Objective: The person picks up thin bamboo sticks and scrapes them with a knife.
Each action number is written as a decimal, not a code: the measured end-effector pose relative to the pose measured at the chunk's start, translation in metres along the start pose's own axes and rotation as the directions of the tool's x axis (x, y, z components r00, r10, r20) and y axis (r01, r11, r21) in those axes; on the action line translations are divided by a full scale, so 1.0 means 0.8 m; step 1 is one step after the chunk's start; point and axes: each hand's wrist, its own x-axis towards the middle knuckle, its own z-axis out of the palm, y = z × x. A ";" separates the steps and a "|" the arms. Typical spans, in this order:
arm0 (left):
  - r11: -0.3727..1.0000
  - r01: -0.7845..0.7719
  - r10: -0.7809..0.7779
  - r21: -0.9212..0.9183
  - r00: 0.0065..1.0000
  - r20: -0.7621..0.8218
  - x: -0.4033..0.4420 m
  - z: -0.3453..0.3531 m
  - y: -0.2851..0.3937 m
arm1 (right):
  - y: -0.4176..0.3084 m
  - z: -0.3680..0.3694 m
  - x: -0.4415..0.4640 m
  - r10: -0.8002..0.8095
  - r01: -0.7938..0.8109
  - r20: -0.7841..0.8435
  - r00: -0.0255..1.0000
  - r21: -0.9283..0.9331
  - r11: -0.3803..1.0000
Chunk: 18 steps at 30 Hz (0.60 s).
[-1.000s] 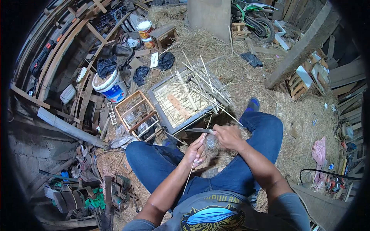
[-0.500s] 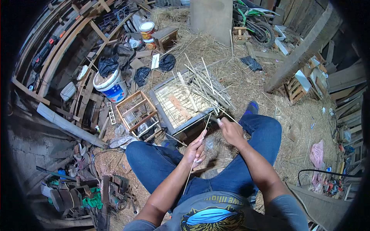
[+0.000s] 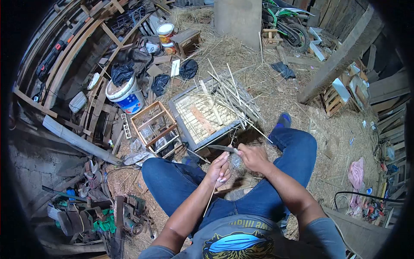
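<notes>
My left hand [image 3: 218, 170] is closed around a thin pale wooden strip [image 3: 210, 200]. The strip's lower end slants down towards my lap, and its upper part passes beneath a knife. My right hand [image 3: 254, 158] grips that knife [image 3: 221, 148], whose dark blade points left and lies across the strip just above my left fingers. Beyond both hands stands a low wooden box-like table [image 3: 179, 113]. A pile of thin sticks [image 3: 235, 97] lies on its right half, and a flat reddish-brown wood piece [image 3: 201, 119] rests on its pale slatted top.
A small wooden-framed cage [image 3: 152, 125] stands left of the table, near a white bucket [image 3: 127, 98]. A thick wooden post [image 3: 332, 60] leans at the right. Straw and shavings cover the floor. A green motorbike [image 3: 286, 28] is at the back.
My right hand has moved slightly left and down, and the knife blade now lies across the strip, pointing left. My left hand keeps its hold on the strip, almost in place.
</notes>
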 end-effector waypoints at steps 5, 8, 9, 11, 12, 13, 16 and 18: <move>1.000 -0.011 0.010 0.019 1.000 0.020 -0.004 0.009 0.001 | 0.043 -0.010 0.020 0.302 -0.290 0.067 0.951 -0.142 0.946; 0.993 -0.020 0.015 0.116 0.999 0.043 -0.012 0.010 -0.003 | 0.061 -0.030 0.025 0.336 -0.340 -0.100 0.937 -0.027 0.940; 0.976 -0.053 0.044 0.212 0.998 0.047 -0.011 0.006 -0.003 | 0.070 -0.019 0.026 0.337 -0.341 -0.103 0.936 -0.032 0.939; 0.974 -0.048 0.040 0.223 0.998 0.039 -0.007 0.011 -0.001 | 0.091 0.017 0.032 0.346 -0.207 -0.226 0.910 0.475 0.855; 0.971 -0.039 0.035 0.236 0.999 0.019 -0.008 0.012 -0.002 | 0.073 0.017 0.032 0.421 -0.206 -0.086 0.903 0.774 0.600; 0.970 -0.047 0.034 0.238 0.998 0.059 -0.006 0.006 -0.005 | 0.046 0.001 0.031 0.439 -0.244 0.016 0.898 0.849 0.469; 0.951 -0.029 0.019 0.307 0.999 0.035 -0.006 0.008 -0.010 | 0.016 -0.012 0.033 0.429 -0.276 0.120 0.895 0.905 0.323; 0.910 -0.051 0.068 0.412 0.997 -0.026 0.001 0.008 -0.013 | 0.031 0.006 0.040 0.334 -0.153 -0.063 0.940 0.800 0.581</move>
